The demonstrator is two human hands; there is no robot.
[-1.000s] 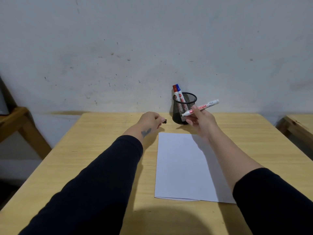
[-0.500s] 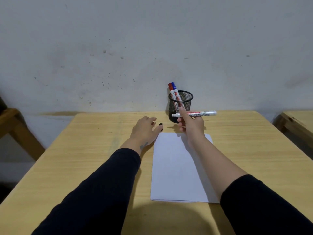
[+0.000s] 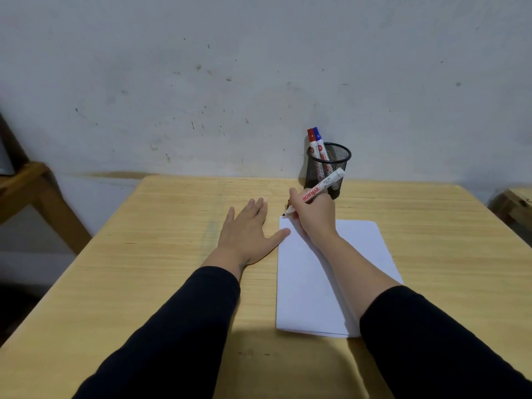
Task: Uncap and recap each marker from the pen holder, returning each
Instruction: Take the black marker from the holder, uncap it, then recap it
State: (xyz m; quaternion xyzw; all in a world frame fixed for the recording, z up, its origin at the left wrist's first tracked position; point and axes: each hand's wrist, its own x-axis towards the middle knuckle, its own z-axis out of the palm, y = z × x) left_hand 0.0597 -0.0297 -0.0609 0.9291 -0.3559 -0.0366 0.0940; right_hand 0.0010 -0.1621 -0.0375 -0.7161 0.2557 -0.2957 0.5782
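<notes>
My right hand [image 3: 312,216] grips an uncapped white marker [image 3: 319,192] like a pen, its dark tip touching the far left corner of the white paper [image 3: 325,277]. My left hand [image 3: 247,231] lies flat on the table, fingers spread, its thumb at the paper's left edge. A small dark piece, possibly the black cap [image 3: 288,202], peeks out just behind the right hand's fingers. The black mesh pen holder [image 3: 331,168] stands at the table's far edge by the wall, with a red-capped marker [image 3: 311,136] and a blue-capped marker [image 3: 317,135] upright in it.
The wooden table [image 3: 172,269] runs up to a stained grey wall. A wooden frame [image 3: 31,185] stands off the left side and another wooden piece [image 3: 515,203] off the right.
My left hand let go of the black cap and flattened beside the paper. My right hand turned the marker tip down and lowered it onto the paper's far left corner.
</notes>
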